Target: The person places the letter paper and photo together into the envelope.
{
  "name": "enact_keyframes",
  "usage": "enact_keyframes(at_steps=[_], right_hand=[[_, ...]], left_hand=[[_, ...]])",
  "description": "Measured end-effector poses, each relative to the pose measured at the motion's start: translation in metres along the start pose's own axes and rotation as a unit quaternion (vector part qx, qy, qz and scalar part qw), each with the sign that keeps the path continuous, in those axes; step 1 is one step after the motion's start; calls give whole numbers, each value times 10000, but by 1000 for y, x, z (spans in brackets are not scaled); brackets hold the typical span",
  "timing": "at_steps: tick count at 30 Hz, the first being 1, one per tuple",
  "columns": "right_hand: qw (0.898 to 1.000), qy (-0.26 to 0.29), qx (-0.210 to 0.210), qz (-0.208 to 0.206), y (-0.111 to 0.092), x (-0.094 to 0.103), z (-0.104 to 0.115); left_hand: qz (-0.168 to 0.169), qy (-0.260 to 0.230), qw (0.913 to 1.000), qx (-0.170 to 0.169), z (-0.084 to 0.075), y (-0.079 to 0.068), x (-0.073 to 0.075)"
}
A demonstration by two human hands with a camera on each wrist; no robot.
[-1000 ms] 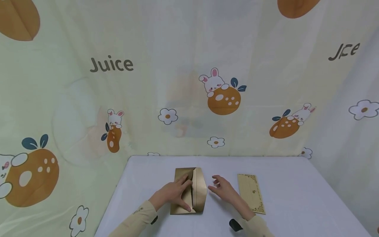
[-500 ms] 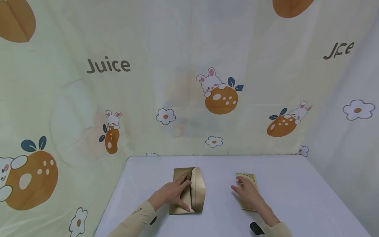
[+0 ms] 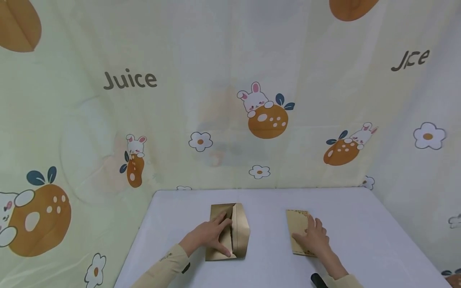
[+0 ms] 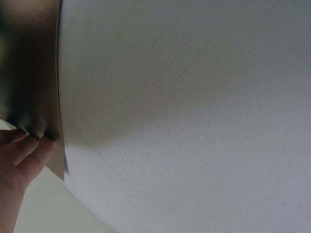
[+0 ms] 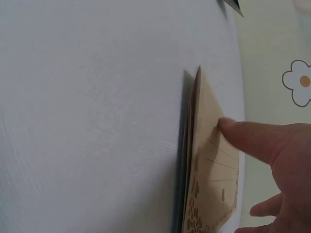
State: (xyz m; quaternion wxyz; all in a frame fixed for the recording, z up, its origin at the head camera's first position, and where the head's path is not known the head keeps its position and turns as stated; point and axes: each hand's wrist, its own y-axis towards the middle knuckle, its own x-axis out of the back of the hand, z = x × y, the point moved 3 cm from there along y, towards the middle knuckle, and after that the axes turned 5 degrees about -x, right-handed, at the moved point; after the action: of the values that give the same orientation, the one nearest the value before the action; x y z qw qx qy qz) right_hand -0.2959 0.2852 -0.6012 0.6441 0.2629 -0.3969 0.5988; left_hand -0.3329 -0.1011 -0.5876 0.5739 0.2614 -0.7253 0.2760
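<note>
Nearest, two cream sleeves (image 3: 162,266) reach in from the lower edge of the head view, with a dark piece (image 3: 318,281) beside the right wrist and a smaller dark piece (image 3: 186,268) beside the left. The left hand (image 3: 210,236) is spread, its fingers and thumb well apart, resting on a gold envelope (image 3: 236,234) that lies left of the middle of the white surface (image 3: 266,248). That hand covers much of the envelope's body, leaving in sight the pale flap (image 3: 243,228) on its right side and a dark slit along it. Well apart to the right lies a tan card (image 3: 297,224) with a decorated border; the right hand (image 3: 317,238) is over its right side, thumb spread away from the fingers, and hides part of the border. The right wrist view shows the thumb tip touching the card's face, thin lines marked below it, and several layers along the edge. Bare surface separates envelope and card. Behind the far edge hangs a pale curtain (image 3: 216,48), printed with oranges, rabbits, white flowers and the word "Juice"; more of it closes off the left and right sides.
</note>
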Motion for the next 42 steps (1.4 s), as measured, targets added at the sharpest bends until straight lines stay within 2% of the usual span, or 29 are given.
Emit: enact_keyframes(at_steps=[4,9,18,23,29,37,42], right_hand=[[9998,-38,166,-97,1,-1,2],[9998,128,168,13,3,3,5],[9988,464,96,-107,12,15,-7],[9970,728,-128,-232,16,21,-20],[9919,1181,-423,-193,18,25,-28],[9869,1588,-204,-219,15,27,-20],[9813,1909,-225,-134,14,23,-14]], left_hand=[[-23,45,10000,-15,-1,0,0],[-22,96,9999,-24,-2,0,0],[-33,124,9999,25,-3,0,0],[24,97,9999,51,-3,0,0],[9,112,9999,43,-4,-1,0],[-26,121,9999,58,-4,-1,0],[-87,112,9999,30,-4,-1,1]])
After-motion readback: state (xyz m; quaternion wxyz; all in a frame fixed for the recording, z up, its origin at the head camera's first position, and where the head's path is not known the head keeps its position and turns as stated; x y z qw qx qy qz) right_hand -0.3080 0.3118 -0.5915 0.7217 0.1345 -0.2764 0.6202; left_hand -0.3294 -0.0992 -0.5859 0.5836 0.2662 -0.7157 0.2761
